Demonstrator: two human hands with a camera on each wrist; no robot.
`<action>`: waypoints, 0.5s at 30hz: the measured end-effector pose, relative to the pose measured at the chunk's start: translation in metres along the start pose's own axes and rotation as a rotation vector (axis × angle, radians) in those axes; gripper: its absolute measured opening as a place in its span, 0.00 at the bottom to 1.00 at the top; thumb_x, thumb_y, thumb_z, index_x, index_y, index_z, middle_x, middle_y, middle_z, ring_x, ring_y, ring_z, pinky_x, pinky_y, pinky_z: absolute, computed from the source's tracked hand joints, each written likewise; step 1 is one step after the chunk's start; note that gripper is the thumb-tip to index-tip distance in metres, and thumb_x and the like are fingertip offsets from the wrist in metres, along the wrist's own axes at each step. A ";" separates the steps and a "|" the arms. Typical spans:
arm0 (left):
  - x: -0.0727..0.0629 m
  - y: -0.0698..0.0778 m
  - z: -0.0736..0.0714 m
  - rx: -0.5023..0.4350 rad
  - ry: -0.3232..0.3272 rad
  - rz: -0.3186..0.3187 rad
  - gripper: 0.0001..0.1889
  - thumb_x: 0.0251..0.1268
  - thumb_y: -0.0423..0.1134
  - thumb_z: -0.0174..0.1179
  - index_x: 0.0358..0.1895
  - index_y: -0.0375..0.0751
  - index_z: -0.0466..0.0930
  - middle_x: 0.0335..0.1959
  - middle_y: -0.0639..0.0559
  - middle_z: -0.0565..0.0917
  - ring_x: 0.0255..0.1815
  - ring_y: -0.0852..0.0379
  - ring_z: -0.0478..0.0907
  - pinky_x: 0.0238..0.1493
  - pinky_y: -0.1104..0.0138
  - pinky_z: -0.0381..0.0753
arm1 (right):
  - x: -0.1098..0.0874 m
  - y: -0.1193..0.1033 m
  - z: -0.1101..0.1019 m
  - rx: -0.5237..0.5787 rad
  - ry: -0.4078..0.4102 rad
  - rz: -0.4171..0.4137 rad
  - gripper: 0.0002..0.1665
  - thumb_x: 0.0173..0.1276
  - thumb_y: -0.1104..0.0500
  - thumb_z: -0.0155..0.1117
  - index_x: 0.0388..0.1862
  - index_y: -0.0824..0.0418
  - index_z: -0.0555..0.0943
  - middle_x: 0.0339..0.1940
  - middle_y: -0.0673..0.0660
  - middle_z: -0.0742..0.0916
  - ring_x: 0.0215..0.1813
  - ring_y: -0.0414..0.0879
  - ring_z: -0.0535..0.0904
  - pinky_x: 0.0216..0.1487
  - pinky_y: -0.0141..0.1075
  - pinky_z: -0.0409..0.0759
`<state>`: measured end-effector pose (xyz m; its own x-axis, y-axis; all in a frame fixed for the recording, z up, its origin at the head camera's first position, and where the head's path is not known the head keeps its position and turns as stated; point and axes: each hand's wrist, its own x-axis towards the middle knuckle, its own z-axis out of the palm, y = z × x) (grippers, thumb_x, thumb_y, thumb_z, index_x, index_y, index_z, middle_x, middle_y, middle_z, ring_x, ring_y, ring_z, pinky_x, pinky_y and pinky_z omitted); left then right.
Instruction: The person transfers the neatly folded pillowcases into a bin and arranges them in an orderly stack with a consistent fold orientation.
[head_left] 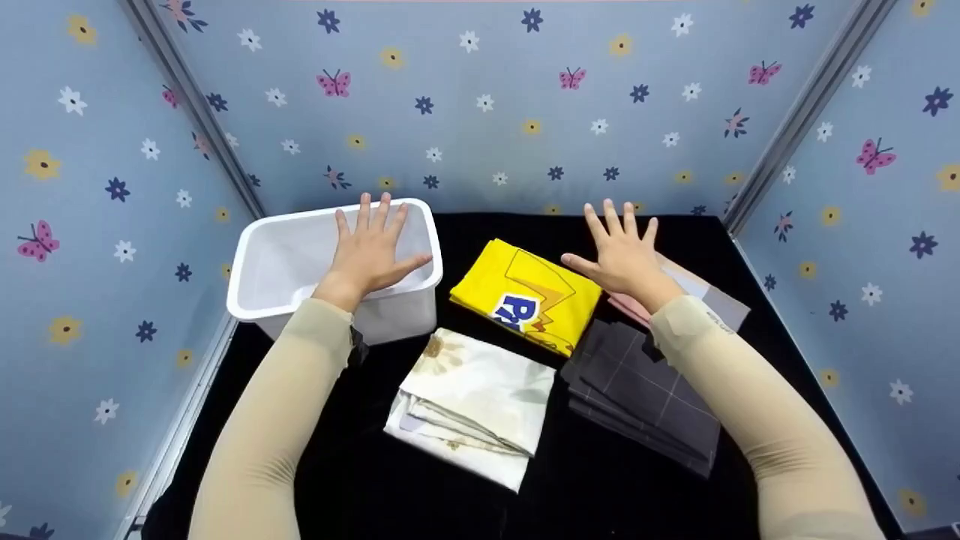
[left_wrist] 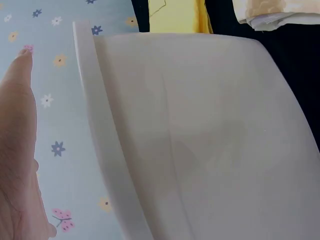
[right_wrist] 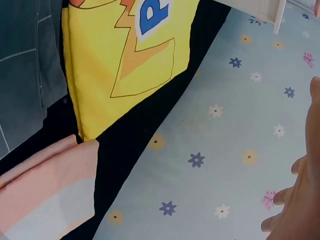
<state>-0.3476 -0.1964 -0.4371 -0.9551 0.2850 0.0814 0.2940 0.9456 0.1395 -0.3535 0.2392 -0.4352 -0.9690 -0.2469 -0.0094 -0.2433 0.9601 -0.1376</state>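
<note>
My left hand (head_left: 370, 253), fingers spread and straight, hovers over the white plastic bin (head_left: 334, 217) and holds nothing. On the right, my right hand (head_left: 624, 256) is likewise spread in the air, above the folded pink and grey cloth (head_left: 724, 300) and beside the folded yellow cloth (head_left: 480, 277). The yellow cloth bears blue letters and an orange zigzag. Nearer the front lies a folded white cloth (head_left: 495, 375) with a brown flower print. A folded dark grey checked cloth (head_left: 637, 390) sits right of it, partly covered by my right forearm.
A black cover (head_left: 360, 480) lies over the table. Blue panels with flowers and butterflies (head_left: 480, 82) enclose the back and both sides, joined by metal corner posts (head_left: 814, 105). The bin stands at the back left, close to the left panel.
</note>
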 end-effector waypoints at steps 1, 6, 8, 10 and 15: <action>0.000 0.001 0.000 0.003 0.000 0.006 0.55 0.74 0.80 0.45 0.91 0.48 0.44 0.92 0.38 0.39 0.91 0.30 0.28 0.82 0.23 0.28 | 0.000 -0.001 0.000 0.001 0.000 -0.003 0.65 0.73 0.13 0.41 0.94 0.47 0.37 0.93 0.64 0.41 0.91 0.72 0.30 0.81 0.80 0.28; -0.001 0.006 -0.001 0.017 -0.008 0.039 0.56 0.74 0.80 0.45 0.91 0.48 0.43 0.92 0.39 0.38 0.92 0.31 0.28 0.82 0.23 0.29 | -0.003 -0.004 0.002 0.010 -0.001 -0.022 0.66 0.72 0.12 0.39 0.94 0.48 0.39 0.93 0.63 0.41 0.91 0.71 0.31 0.82 0.80 0.29; -0.001 0.008 -0.002 0.019 -0.006 0.050 0.55 0.74 0.80 0.46 0.91 0.48 0.43 0.92 0.40 0.38 0.92 0.31 0.28 0.82 0.23 0.30 | -0.004 -0.005 0.002 0.013 0.003 -0.031 0.66 0.72 0.12 0.40 0.94 0.48 0.39 0.93 0.63 0.41 0.91 0.71 0.31 0.82 0.80 0.29; -0.003 0.010 -0.002 0.024 -0.002 0.059 0.55 0.74 0.80 0.46 0.91 0.48 0.44 0.92 0.40 0.38 0.92 0.31 0.29 0.83 0.23 0.30 | -0.005 -0.005 0.003 0.012 0.010 -0.039 0.65 0.73 0.13 0.41 0.94 0.47 0.39 0.93 0.62 0.41 0.91 0.71 0.31 0.82 0.79 0.29; -0.007 0.015 -0.002 0.025 -0.006 0.083 0.54 0.75 0.78 0.47 0.91 0.47 0.45 0.92 0.39 0.40 0.92 0.31 0.31 0.83 0.24 0.32 | -0.009 -0.006 0.006 0.006 0.000 -0.054 0.62 0.76 0.17 0.46 0.93 0.46 0.37 0.93 0.63 0.42 0.91 0.71 0.32 0.82 0.80 0.29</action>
<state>-0.3364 -0.1844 -0.4335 -0.9277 0.3634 0.0856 0.3712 0.9223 0.1075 -0.3432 0.2351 -0.4407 -0.9544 -0.2986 -0.0020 -0.2952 0.9445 -0.1441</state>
